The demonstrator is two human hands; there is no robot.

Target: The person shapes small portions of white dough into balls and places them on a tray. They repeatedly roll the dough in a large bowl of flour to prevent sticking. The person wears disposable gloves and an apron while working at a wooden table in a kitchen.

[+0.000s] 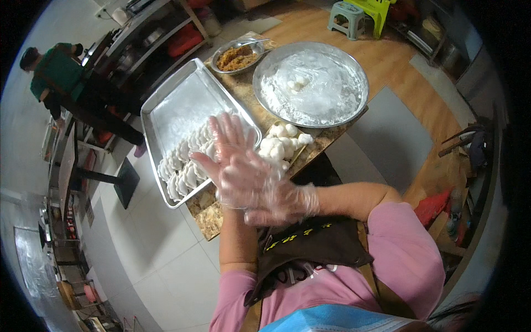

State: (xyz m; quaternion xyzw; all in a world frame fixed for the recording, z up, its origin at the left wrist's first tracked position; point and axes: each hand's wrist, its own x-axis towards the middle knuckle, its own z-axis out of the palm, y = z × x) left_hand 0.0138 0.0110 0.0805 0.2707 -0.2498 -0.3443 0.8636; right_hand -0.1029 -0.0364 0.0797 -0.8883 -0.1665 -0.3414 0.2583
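Observation:
My left hand, in a clear plastic glove, points away from me with its fingers spread. Across its palm and wrist lies my right hand, gloved the same way and blurred. Whether anything sits between the palms is hidden. Beneath my left fingers is the rim of a metal tray, where rows of pleated white dumplings lie in the near part. Just right of my hands is a heap of white dough balls on the stone-patterned table.
Behind the dough stands a large round metal pan, floured, with a few small dough pieces inside. A metal bowl of orange-brown filling holds a utensil. Another person stands at the left by metal shelving. Plastic stools are at the back.

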